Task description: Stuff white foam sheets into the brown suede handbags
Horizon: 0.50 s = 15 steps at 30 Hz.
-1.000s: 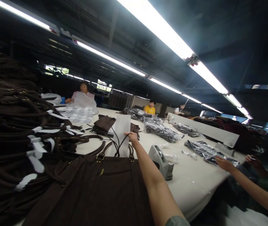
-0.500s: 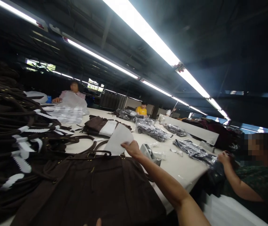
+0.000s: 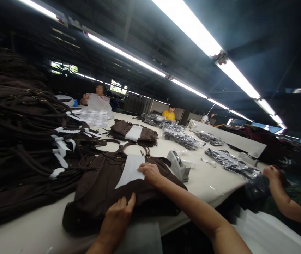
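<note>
A dark brown bag (image 3: 97, 183) lies on the white table, its handles pointing away from me. A white sheet (image 3: 131, 169) rests over the middle of the bag's upper part. My right hand (image 3: 150, 173) pinches the right edge of this sheet. Low on the bag's front lies my left hand (image 3: 118, 215), index finger extended and the other fingers partly curled, with nothing visible in it. Just right of the bag stands a grey tape dispenser (image 3: 178, 165).
Brown bags with white-wrapped handles (image 3: 34, 123) are piled at the left. Beyond my bag lies another brown bag with a white band (image 3: 134, 133). Plastic-wrapped bags (image 3: 180, 135) lie farther back. A person's hand (image 3: 273, 174) is at the right; other people are across the table (image 3: 211, 188).
The white sheet has come down onto the bag with my right hand. My left hand has come further into view over the bag's front. The bag sits farther from me, and the view has shifted.
</note>
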{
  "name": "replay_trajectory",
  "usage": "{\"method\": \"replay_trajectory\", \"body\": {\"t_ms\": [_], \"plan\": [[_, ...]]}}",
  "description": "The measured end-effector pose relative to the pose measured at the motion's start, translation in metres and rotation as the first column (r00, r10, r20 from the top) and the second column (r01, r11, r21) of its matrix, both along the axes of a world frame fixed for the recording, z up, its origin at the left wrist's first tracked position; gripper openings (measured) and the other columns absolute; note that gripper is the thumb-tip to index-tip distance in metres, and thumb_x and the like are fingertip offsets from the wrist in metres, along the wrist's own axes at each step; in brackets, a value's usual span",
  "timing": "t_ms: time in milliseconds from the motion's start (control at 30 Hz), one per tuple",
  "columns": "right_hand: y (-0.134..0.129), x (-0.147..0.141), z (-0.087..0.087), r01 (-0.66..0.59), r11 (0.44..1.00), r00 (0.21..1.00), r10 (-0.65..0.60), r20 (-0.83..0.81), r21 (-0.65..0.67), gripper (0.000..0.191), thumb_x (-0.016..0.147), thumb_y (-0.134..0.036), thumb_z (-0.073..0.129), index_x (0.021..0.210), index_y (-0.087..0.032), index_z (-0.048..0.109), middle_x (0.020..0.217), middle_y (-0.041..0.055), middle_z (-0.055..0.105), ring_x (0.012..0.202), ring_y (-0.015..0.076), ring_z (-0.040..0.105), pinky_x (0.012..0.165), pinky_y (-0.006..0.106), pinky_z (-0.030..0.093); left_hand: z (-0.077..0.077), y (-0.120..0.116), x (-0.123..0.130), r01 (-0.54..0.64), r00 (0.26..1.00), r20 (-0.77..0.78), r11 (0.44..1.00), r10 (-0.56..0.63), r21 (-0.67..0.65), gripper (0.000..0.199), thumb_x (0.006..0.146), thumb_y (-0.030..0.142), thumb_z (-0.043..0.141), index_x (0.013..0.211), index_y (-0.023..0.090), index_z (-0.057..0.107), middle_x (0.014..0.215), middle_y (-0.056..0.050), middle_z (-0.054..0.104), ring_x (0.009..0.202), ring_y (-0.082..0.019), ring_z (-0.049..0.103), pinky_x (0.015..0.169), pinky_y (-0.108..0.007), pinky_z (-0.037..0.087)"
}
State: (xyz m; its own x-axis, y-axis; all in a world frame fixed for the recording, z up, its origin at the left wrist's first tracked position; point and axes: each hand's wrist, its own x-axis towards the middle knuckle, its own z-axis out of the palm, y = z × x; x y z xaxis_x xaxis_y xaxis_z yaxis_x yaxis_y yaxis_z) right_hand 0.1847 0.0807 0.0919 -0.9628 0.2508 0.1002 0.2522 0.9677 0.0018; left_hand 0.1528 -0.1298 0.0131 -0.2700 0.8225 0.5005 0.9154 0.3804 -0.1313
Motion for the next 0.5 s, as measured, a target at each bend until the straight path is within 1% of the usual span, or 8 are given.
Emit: {"method": "replay_trajectory", "body": {"t_ms": [67,133,233,267,300,333,400,500], "plan": [[0.003,0.012,-0.014,-0.024,1.000,0.999,0.024,0.021,-0.012,0.023,0.093,-0.024,0.053,0.101,-0.029,0.073,0.116,-0.0002,0.069,0.098,0.0200,0.058,0.083,0.025,0.041,-0.007,0.002,0.000,0.017,1.000,-0.018,1.000,-0.017,0.002,0.058,0.080,-0.007,0.045,0.130,0.019,0.061,0.083,-0.006,0.066,0.072,-0.014,0.066,0.071,-0.023,0.054],[0.002,0.025,-0.028,-0.049,0.999,0.999,0.049,0.006,0.002,0.024,0.096,-0.028,0.050,0.107,-0.029,0.072,0.122,0.0009,0.067,0.102,0.0208,0.057,0.090,0.028,0.042,-0.017,0.000,0.002,0.042,0.997,-0.062,0.999,-0.040,0.034,0.058,0.080,-0.008,0.046,0.128,0.020,0.063,0.093,-0.009,0.069,0.085,-0.018,0.068,0.082,-0.030,0.056],[0.000,0.037,-0.046,-0.078,0.993,0.991,0.088,-0.101,0.092,0.029,0.099,-0.028,0.046,0.121,-0.027,0.066,0.139,0.0060,0.057,0.122,0.0251,0.050,0.106,0.041,0.037,-0.028,-0.007,0.006,0.068,0.990,-0.125,0.995,-0.059,0.071,0.056,0.079,-0.008,0.045,0.124,0.019,0.066,0.109,-0.013,0.070,0.103,-0.023,0.067,0.095,-0.037,0.054],[0.000,0.037,-0.051,-0.106,0.988,0.984,0.121,-0.134,0.113,0.030,0.099,-0.026,0.046,0.123,-0.026,0.065,0.143,0.0071,0.054,0.129,0.0260,0.046,0.110,0.044,0.033,-0.029,-0.009,0.006,0.072,0.988,-0.140,0.995,-0.062,0.068,0.056,0.079,-0.009,0.045,0.123,0.018,0.066,0.111,-0.013,0.070,0.104,-0.024,0.067,0.096,-0.037,0.054],[0.001,0.037,-0.054,-0.148,0.983,0.974,0.165,-0.156,0.112,0.030,0.100,-0.024,0.046,0.123,-0.024,0.065,0.144,0.0076,0.053,0.133,0.0254,0.043,0.113,0.044,0.031,-0.030,-0.011,0.006,0.076,0.986,-0.151,0.995,-0.066,0.061,0.056,0.079,-0.009,0.044,0.123,0.018,0.067,0.112,-0.013,0.070,0.104,-0.024,0.067,0.096,-0.036,0.054],[0.003,0.036,-0.057,-0.197,0.977,0.963,0.209,-0.169,0.085,0.030,0.099,-0.023,0.046,0.123,-0.022,0.065,0.142,0.0076,0.055,0.134,0.0236,0.044,0.114,0.041,0.032,-0.030,-0.012,0.005,0.082,0.984,-0.161,0.995,-0.073,0.053,0.057,0.079,-0.009,0.044,0.123,0.019,0.067,0.112,-0.012,0.071,0.103,-0.023,0.067,0.095,-0.036,0.054],[0.007,0.034,-0.062,-0.263,0.964,0.949,0.254,-0.189,-0.027,0.029,0.097,-0.021,0.051,0.121,-0.019,0.067,0.133,0.0072,0.063,0.128,0.0194,0.053,0.111,0.031,0.038,-0.032,-0.014,0.000,0.110,0.979,-0.178,0.993,-0.101,0.044,0.059,0.079,-0.009,0.041,0.122,0.021,0.067,0.115,-0.010,0.071,0.104,-0.022,0.067,0.096,-0.034,0.054],[0.013,0.035,-0.069,-0.291,0.936,0.939,0.239,-0.248,-0.200,0.032,0.088,-0.024,0.065,0.119,-0.017,0.070,0.125,0.0079,0.068,0.119,0.0183,0.062,0.105,0.024,0.044,-0.044,-0.015,-0.014,0.178,0.959,-0.235,0.982,-0.158,0.067,0.062,0.077,-0.011,0.038,0.116,0.025,0.072,0.113,-0.005,0.073,0.102,-0.020,0.069,0.094,-0.030,0.055]]}}
